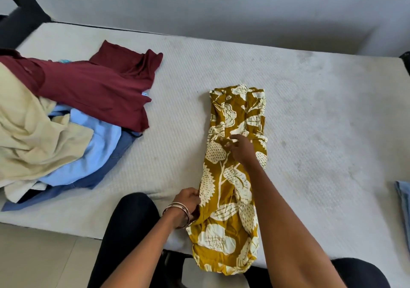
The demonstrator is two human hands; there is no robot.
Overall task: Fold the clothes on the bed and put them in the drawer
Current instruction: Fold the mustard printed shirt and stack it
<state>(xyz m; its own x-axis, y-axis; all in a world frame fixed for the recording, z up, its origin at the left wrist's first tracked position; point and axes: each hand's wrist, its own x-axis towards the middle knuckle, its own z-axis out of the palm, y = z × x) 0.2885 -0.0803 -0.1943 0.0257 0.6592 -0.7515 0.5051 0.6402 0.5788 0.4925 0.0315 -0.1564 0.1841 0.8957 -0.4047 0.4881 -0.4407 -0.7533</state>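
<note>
Two hands work one garment: a mustard printed garment, patterned with cream leaves, lies as a long narrow strip on the bed, its near end hanging a little over the bed's front edge. The left hand pinches the strip's left border close to that front edge, fingers curled on the cloth; the right hand rests on top of the strip about midway along it, fingers bent and pressing or nipping a small pucker, though whether it truly grips cannot be told. The fabric looks thin, light and limp, with soft creases and no stiffness, so it will likely sag and slide out of shape if lifted from one point. It probably handles best taken by both corners of the near end, or by the two long edges together, and carried over toward the far end while flat on the bed. A pile of unfolded clothes in maroon, cream and blue sits toward the bed's left end, well apart from the strip, and a bit of pale blue cloth shows at the bed's right edge.
</note>
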